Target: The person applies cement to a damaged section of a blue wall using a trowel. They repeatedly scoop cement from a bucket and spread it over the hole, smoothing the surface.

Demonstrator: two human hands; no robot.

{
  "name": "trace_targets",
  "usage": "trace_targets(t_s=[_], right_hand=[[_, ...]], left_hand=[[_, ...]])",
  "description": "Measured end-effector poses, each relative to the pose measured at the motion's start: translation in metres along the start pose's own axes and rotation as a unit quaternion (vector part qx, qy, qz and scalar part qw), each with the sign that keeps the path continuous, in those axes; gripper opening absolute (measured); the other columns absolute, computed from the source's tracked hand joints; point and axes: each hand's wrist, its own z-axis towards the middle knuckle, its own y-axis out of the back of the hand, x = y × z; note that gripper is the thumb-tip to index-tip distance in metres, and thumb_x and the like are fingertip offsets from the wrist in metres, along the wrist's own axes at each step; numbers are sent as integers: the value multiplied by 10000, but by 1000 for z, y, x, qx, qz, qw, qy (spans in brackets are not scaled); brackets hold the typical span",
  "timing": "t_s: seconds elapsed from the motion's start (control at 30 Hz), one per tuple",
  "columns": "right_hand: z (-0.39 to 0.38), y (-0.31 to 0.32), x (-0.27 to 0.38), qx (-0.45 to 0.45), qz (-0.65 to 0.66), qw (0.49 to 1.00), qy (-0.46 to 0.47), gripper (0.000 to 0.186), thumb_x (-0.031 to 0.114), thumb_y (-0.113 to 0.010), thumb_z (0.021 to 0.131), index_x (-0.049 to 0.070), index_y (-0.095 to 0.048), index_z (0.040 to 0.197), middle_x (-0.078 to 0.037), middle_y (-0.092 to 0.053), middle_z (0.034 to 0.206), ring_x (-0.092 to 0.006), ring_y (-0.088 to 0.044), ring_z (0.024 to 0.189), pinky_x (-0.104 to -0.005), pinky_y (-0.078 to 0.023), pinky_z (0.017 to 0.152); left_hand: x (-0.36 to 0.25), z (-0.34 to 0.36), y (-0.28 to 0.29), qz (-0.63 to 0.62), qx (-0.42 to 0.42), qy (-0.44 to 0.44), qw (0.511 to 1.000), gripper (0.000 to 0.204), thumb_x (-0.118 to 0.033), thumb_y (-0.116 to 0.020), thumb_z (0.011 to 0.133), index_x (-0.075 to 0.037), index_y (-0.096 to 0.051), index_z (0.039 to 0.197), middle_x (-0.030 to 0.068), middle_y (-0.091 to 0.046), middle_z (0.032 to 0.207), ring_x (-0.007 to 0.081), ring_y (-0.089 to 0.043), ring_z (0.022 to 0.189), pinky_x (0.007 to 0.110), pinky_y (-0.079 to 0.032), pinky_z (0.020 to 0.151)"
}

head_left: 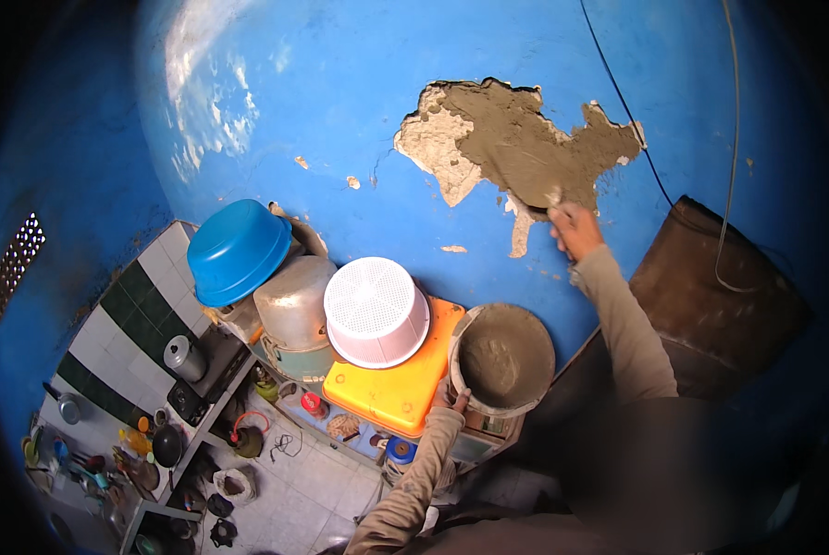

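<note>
While left grip (451,398) holds bucket (527,335), right grip (577,231) clasps trowel (554,197) against mortar patch (516,139); blue wall (331,83), tiled floor (331,476).

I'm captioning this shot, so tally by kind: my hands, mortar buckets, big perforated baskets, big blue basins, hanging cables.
Hands: 2 (left hand, right hand)
Mortar bucket: 1
Perforated basket: 1
Blue basin: 1
Hanging cables: 2
Total: 7

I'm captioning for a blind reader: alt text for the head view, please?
The right hand holds what looks like a trowel against grey mortar on a blue wall, while the left hand touches a bucket. Left of the bucket, a pale colander sits on flat orange plastic.
</note>
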Motion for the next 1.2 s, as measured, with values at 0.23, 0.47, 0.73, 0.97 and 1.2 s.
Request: trace_targets(t_s=[0.23, 0.47, 0.73, 0.97, 1.2], right_hand=[[81, -31, -20, -142, -283, 923, 219, 267, 238, -549, 851, -12, -601, 775, -89, -576, 585, -156, -548, 473, -329, -421, 451], [52, 0, 18, -11, -74, 997, -11, 259, 250, -545, 860, 5, -616, 815, -33, -565, 608, -101, -497, 459, -290, -351, 382], [-39, 46, -32, -60, -33, 997, -36, 310, 298, -534, 848, 20, -542, 712, -44, -541, 592, -136, -478, 476, -316, -380, 456], [-189, 35, -98, -14, -270, 961, 56, 214, 222, -516, 821, 47, -619, 889, -126, -617, 806, -305, -615, 773, -391, -483, 686], [-213, -39, -120, 148, -442, 884, 34, 174, 153, -549, 797, 69, -631, 926, -131, -584, 974, -303, -604, 867, -422, -492, 705]], left_hand=[[-3, 1, -3, -44, 5, 43, 998, 428, -35, -609, 819, 11, -424, 1202, 46, -584, 979, 117, -544, 849, 244, -440, 748], [2, -1, 3, -8, 4, 5, 1000, 444, -48, -606, 829, 4, -409, 1223, 53, -585, 989, 123, -550, 865, 251, -446, 757], [-21, 0, -1, -50, 26, 105, 993, 442, 8, -576, 835, 16, -386, 1234, 101, -557, 1120, 187, -526, 1039, 298, -409, 891], [4, 5, 1, -50, 4, 30, 998, 445, 34, -575, 802, 1, -387, 1203, 77, -572, 1013, 153, -551, 899, 272, -437, 818], [26, 15, 16, 11, 6, 55, 998, 448, 36, -595, 772, 3, -413, 1180, 95, -571, 1012, 174, -541, 930, 289, -419, 851]])
